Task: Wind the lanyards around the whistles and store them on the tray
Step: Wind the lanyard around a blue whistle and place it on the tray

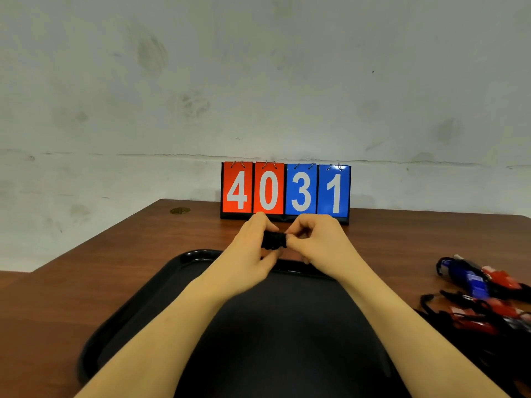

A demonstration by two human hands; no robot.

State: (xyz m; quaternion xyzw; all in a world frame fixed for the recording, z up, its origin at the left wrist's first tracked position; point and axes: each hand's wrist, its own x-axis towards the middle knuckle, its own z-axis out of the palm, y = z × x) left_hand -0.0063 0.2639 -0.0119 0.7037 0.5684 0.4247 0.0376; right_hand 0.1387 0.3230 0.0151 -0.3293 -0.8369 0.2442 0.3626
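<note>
Now your left hand [253,248] and right hand [313,239] both pinch the wound whistle [273,240]. Its long axis runs left-right above the tray's [120,320] far edge.

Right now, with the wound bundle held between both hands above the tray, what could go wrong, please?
The black wound bundle is pinched by the left hand and right hand; releasing early could let the lanyard unwind. It hangs over the tray far rim, so a drop might land on the table. The pile of whistles looks tangled.
</note>
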